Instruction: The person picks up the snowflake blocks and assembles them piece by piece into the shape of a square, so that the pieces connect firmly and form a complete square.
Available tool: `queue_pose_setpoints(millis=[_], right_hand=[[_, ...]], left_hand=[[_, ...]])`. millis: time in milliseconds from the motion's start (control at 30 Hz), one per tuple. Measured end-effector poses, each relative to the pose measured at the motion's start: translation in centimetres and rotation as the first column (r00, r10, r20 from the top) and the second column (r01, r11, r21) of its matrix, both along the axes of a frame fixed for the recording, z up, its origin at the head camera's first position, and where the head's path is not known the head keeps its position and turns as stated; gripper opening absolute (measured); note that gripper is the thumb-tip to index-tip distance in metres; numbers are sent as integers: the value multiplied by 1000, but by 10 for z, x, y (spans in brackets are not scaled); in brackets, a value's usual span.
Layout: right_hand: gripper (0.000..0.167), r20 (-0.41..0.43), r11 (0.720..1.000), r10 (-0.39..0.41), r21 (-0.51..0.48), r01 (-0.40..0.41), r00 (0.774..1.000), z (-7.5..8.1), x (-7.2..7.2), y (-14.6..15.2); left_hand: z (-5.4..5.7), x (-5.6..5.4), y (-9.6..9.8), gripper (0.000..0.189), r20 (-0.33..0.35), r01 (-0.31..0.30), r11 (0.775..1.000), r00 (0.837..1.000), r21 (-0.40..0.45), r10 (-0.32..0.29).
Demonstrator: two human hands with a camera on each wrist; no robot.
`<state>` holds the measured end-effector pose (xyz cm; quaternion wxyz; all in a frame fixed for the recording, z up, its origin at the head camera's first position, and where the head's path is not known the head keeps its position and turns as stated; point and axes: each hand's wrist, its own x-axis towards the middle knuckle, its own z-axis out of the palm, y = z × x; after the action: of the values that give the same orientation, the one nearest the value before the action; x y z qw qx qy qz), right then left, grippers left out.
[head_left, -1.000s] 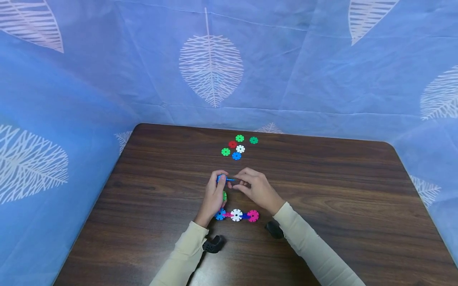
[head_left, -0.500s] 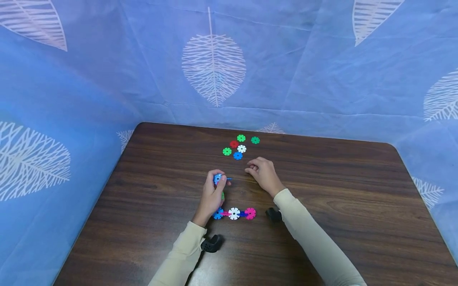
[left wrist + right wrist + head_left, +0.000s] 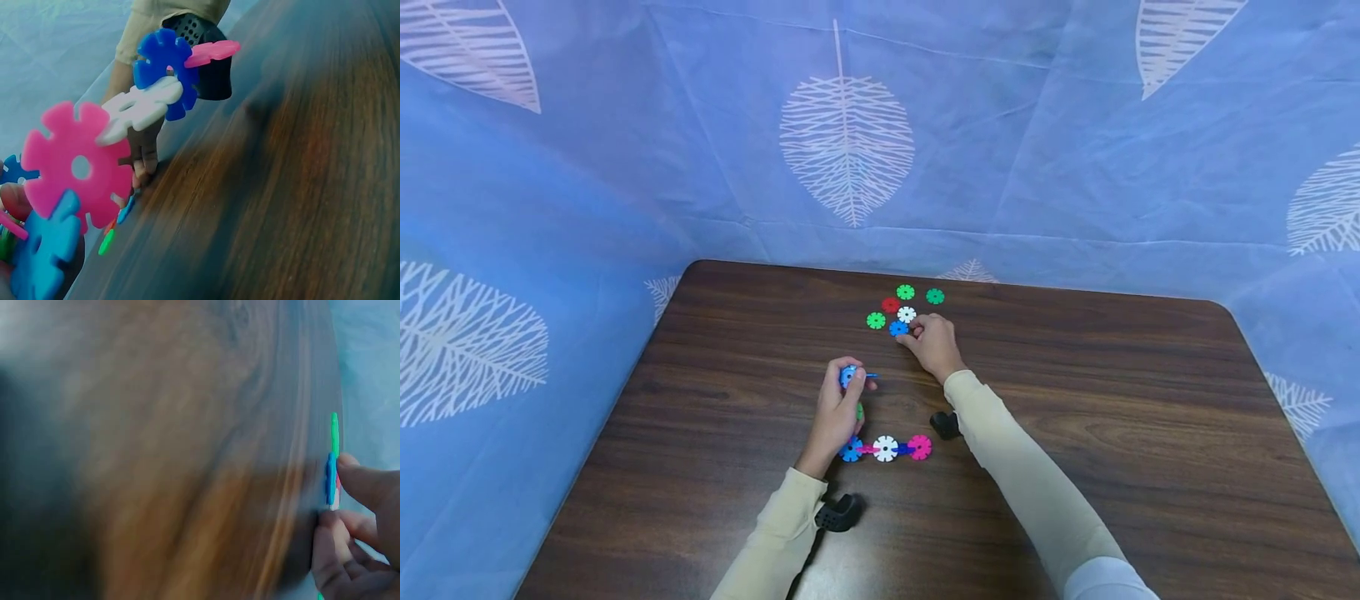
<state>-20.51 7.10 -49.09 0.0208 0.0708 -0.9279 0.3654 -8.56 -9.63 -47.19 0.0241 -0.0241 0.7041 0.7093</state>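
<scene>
In the head view my left hand (image 3: 835,408) grips a chain of notched plastic discs that slot together. A blue disc (image 3: 847,377) sticks out at its fingertips and a green disc (image 3: 860,412) shows below the palm. From there the chain runs right through a blue disc, a white disc (image 3: 885,448) and a pink disc (image 3: 920,447). The left wrist view shows its large pink disc (image 3: 62,165) close up. My right hand (image 3: 937,346) reaches a loose blue disc (image 3: 898,328), thumb and finger apart at its edge. Whether they touch it I cannot tell.
Around that loose disc lie a white disc (image 3: 907,314), a red disc (image 3: 891,305) and several green ones, such as the light green disc (image 3: 876,320). The brown wooden table (image 3: 1112,400) ends at a blue leaf-patterned cloth (image 3: 1000,150).
My right hand has left the chain at the left hand and moved up the table to the loose blue disc. My left hand, still gripping the chain, has shifted slightly left.
</scene>
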Motion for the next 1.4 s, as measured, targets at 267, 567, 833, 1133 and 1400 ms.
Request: queue_pose_setpoints(millis=[267,567,833,1133,1400], right_hand=[[39,-74,990,-108,85,114,991,-3,-2,-9],[34,34,990,-136,35,135,990,4,2,-13],[26,63,989,-93,-109,99,994,4,7,-15],[23,116,978,-48,-199,70,992,2,10,-8],[21,208,978,46,-210,-2,977,13,24,15]], left_hand=[[20,6,-2,24,-7,9,1000,1000,4,-9],[-2,0,-6,27,-3,-19,1000,1000,0,19],[-3,0,-7,29,-26,-17,1000,1000,-2,17],[28,9,-9,23,7,-20,1000,1000,0,20],[28,8,-7,24,6,-14,1000,1000,-4,14]])
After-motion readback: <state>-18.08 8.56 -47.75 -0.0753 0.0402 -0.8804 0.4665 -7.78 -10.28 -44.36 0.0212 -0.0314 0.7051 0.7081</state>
